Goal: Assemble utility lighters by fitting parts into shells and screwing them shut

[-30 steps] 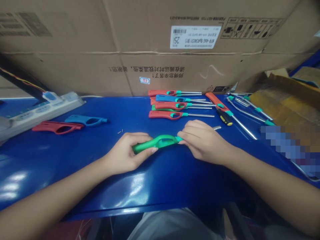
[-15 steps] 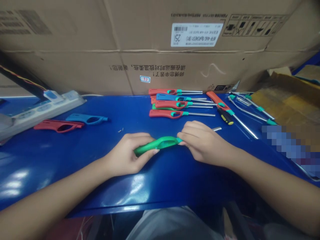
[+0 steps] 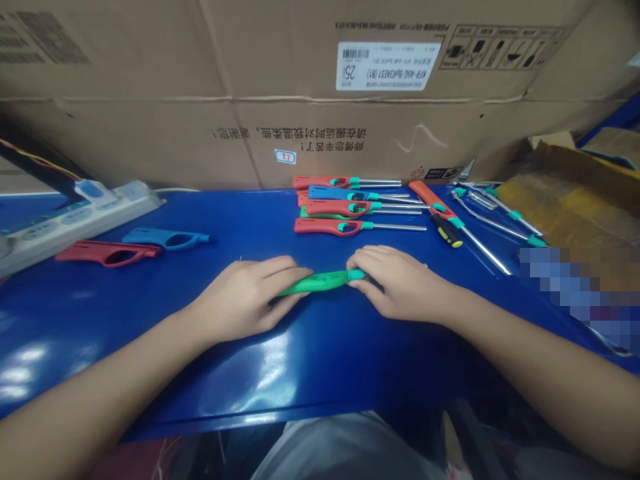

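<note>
Between the table's [image 3: 330, 363] front and back edges, the green lighter handle [image 3: 323, 283] is held at both ends, probably for steadiness: body wrapped by the left hand's [image 3: 247, 293] closed grip, teal collar [image 3: 356, 275] pinched by the right hand [image 3: 400, 281]. Lighters [image 3: 325, 226] are lined near the back edge, seemingly out of the way.

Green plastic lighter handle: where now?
Head view, centre: the green handle is held between left hand and right hand, nearer than the multicoloured lighter pile.

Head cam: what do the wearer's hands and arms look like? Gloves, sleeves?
Bare, ungloved left hand and right hand; no rings visible. Bare left forearm and right forearm: no sleeves, watch, cables or markings visible. Grey fabric garment at bottom.
</note>
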Tool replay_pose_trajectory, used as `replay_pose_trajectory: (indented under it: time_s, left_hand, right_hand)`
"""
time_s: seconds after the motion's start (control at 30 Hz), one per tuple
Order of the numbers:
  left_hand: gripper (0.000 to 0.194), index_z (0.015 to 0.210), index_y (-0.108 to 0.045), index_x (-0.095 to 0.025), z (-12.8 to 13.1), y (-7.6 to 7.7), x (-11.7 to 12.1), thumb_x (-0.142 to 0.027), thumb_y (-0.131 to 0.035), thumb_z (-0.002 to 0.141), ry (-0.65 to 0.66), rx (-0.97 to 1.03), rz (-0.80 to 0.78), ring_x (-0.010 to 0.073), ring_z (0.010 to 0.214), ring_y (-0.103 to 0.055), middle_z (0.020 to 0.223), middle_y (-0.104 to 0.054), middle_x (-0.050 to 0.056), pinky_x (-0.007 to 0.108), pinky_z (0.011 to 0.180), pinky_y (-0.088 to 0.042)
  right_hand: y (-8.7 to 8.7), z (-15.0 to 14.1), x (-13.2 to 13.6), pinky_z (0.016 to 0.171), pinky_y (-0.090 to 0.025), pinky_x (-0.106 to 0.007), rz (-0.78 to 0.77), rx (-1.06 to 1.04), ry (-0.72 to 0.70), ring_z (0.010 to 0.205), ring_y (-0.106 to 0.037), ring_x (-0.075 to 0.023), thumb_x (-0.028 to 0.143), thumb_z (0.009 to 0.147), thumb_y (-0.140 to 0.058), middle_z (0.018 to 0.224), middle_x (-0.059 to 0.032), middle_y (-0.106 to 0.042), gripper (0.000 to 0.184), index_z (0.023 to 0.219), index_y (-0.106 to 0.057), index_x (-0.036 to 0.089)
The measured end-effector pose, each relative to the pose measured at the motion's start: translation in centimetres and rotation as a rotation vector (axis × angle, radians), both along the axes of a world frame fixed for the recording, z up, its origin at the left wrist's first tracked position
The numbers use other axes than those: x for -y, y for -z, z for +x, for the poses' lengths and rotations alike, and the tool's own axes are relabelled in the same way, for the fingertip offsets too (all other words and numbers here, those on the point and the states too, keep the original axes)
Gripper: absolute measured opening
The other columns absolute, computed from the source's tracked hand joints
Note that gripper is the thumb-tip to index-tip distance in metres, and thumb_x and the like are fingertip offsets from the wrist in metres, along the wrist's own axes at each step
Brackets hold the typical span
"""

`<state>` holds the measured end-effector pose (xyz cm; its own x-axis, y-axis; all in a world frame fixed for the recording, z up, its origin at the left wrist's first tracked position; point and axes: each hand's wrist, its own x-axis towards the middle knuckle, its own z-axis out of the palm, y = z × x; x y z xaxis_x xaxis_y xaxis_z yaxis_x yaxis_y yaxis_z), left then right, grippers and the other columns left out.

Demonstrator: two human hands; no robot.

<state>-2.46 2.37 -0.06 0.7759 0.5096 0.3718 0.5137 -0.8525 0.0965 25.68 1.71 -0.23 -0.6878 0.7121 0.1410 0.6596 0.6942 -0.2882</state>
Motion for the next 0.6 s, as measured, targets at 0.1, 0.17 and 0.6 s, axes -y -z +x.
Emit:
replay_pose_trajectory:
  time_s: [0.1,0.17,0.6]
  left_hand:
    - [0.025,0.123,-0.064,-0.018,0.1,-0.1,0.1,-0.029,-0.054,0.103,-0.003,-0.02,0.056,0.0148,0.074,-0.07,0.102,-0.073,0.003,0.026,0.057,-0.046]
    - [0.026,0.123,-0.065,-0.018,0.2,-0.1,0.1,-0.03,-0.053,0.103,0.015,-0.022,0.052,0.0147,0.075,-0.071,0.102,-0.073,0.003,0.026,0.055,-0.045]
    - [0.026,0.123,-0.066,-0.018,0.1,0.5,0.0,-0.03,-0.053,0.104,0.064,0.066,-0.245,0.0153,0.088,-0.069,0.106,-0.071,0.006,0.024,0.075,-0.053]
  right_hand:
    - [-0.6,0.3,0.1,0.075,-0.044,-0.033,-0.035,0.057,-0.01,0.086,-0.062,-0.0216,0.027,0.104,-0.046,0.094,-0.0066,-0.067,0.021,0.102,-0.064,0.016]
    - [-0.8,0.6,0.1,0.071,-0.043,-0.031,-0.062,0.09,-0.049,0.082,-0.064,-0.0204,0.028,0.105,-0.044,0.092,-0.0054,-0.068,0.025,0.103,-0.066,0.016]
    - [0.2,1.1,0.4,0.066,-0.046,-0.032,0.304,0.057,-0.14,0.071,-0.066,-0.0191,0.027,0.105,-0.046,0.085,-0.007,-0.073,0.029,0.11,-0.07,0.011]
